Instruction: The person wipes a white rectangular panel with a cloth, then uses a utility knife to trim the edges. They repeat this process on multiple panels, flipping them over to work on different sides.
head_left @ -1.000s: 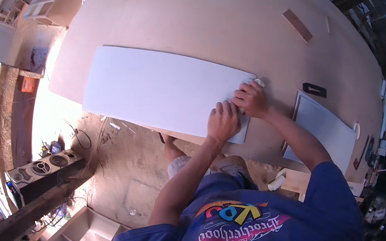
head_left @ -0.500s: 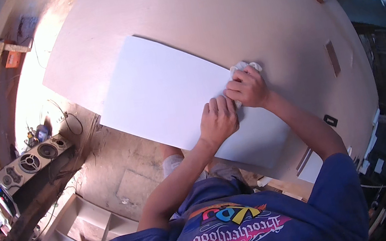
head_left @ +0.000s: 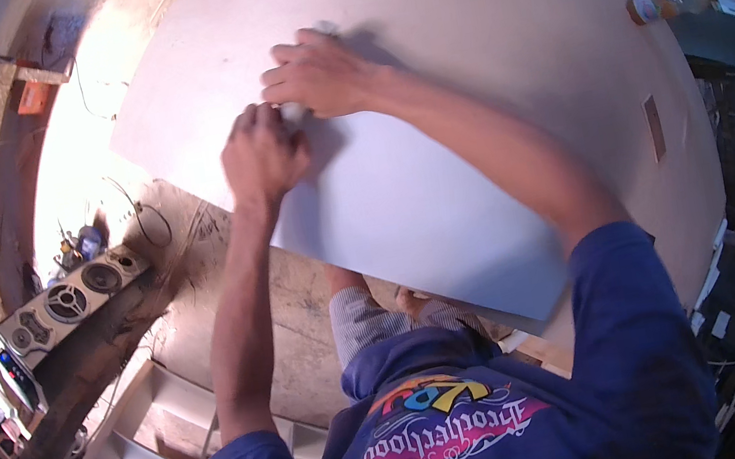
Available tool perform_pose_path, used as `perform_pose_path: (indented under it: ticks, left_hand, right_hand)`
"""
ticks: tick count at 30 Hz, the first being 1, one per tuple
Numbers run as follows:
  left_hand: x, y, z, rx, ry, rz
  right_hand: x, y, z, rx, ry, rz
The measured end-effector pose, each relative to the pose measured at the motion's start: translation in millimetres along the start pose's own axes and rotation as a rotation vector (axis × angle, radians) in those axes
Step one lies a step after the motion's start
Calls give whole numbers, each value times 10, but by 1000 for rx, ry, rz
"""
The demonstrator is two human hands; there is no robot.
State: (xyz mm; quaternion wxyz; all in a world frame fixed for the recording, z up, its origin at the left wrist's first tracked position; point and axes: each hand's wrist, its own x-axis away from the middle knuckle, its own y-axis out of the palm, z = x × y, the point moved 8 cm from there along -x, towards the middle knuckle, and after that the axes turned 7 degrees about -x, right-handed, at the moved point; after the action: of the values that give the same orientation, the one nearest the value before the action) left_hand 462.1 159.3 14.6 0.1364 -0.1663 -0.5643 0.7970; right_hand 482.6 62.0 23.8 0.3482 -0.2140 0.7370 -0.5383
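Note:
A smooth white panel [head_left: 422, 211] lies on a large pale board [head_left: 489, 27], its near edge close to the board's near side. At the panel's far left end, my right hand [head_left: 319, 74] is closed on a crumpled white cloth [head_left: 294, 112], and bits of cloth show past its fingers. My left hand [head_left: 264, 154] sits just nearer and to the left, its fingers curled against the same cloth. Most of the cloth is hidden under both hands. My right forearm passes over the panel's far edge.
A bottle with an orange label [head_left: 659, 5] lies at the far right. A brown strip [head_left: 655, 129] rests on the board's right side. On the left are a speaker unit [head_left: 67, 304] and a loose black cable [head_left: 157, 224]. An open shelf frame [head_left: 149, 456] lies on the floor.
Both hands have slid with the cloth from the panel's right part to its far left end. The view has shifted slightly.

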Motion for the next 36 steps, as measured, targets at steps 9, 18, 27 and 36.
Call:
perform_pose_path:
  ticks: [9,18,27,36]
  left_hand:
    - [346,164,696,-127,204,176]
    - [1399,697,2656,-27,464,153]
    - [2036,1143,4327,173,805,-5]
    - [3370,951,4109,321,897,-259]
  right_hand:
    - [763,-158,-168,81,192,281]
    - [3042,-648,-641,67,420,254]
    - [5141,-1222,-1305,206,1014,264]
    - [5437,-933,-2930,181,1269,238]
